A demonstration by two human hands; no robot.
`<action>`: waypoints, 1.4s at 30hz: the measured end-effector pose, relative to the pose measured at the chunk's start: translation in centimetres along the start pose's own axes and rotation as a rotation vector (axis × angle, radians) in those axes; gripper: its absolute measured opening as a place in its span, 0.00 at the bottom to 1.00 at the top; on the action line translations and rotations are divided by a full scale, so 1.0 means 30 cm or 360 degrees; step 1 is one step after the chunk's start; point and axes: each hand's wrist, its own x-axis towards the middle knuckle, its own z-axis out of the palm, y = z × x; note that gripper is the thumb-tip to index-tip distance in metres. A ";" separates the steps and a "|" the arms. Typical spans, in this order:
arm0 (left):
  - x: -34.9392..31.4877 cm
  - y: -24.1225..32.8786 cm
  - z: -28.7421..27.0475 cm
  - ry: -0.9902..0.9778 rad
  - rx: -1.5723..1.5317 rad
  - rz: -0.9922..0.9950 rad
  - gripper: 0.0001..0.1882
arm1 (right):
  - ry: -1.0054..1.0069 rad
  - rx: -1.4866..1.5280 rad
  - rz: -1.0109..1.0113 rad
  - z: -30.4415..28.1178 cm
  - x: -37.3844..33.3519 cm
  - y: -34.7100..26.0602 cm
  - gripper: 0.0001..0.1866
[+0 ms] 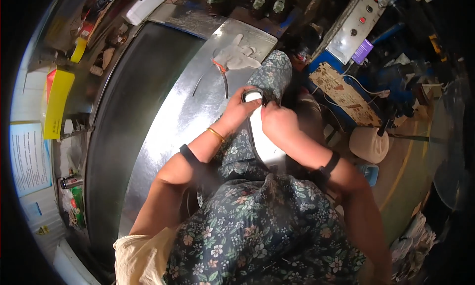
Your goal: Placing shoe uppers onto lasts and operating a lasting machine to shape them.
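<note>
Across my lap lies a long white sole-shaped piece (265, 144) with a dark rim, which looks like part of a shoe. Its rounded end points away from me. My left hand (239, 112) grips the far end from the left, thumb pressed on the white face and fingers round the edge. On the opposite edge, my right hand (279, 120) has its fingers bent and pinched at the dark rim; what lies between the fingertips is hidden. A floral apron (257, 220) covers my legs under the piece.
To my left stands a shiny metal table (166, 114) carrying flat grey pieces (240, 55) and a thin tool with orange on it (221, 70). Beyond it runs a dark belt (143, 82). A control panel (354, 30) and a beige container (368, 144) are at right.
</note>
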 end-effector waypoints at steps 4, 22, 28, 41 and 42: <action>0.005 0.005 0.009 -0.0072 0.0019 -0.0089 0.26 | -0.0034 0.0154 0.0143 0.009 -0.061 0.022 0.19; -0.107 0.309 0.000 0.0150 0.2267 -0.0056 0.22 | -0.0008 0.2363 0.0933 0.049 0.009 -0.187 0.42; -0.271 0.126 0.019 0.0266 0.2021 -0.0319 0.25 | 0.0145 0.2430 0.1008 0.104 -0.014 -0.186 0.34; 0.046 0.152 -0.156 0.0138 0.0630 -0.0371 0.51 | 0.0001 0.2385 0.1483 0.036 0.158 0.094 0.37; 0.100 0.159 -0.135 0.0181 0.0643 -0.0374 0.51 | -0.0071 0.2321 0.1490 0.018 0.225 0.131 0.37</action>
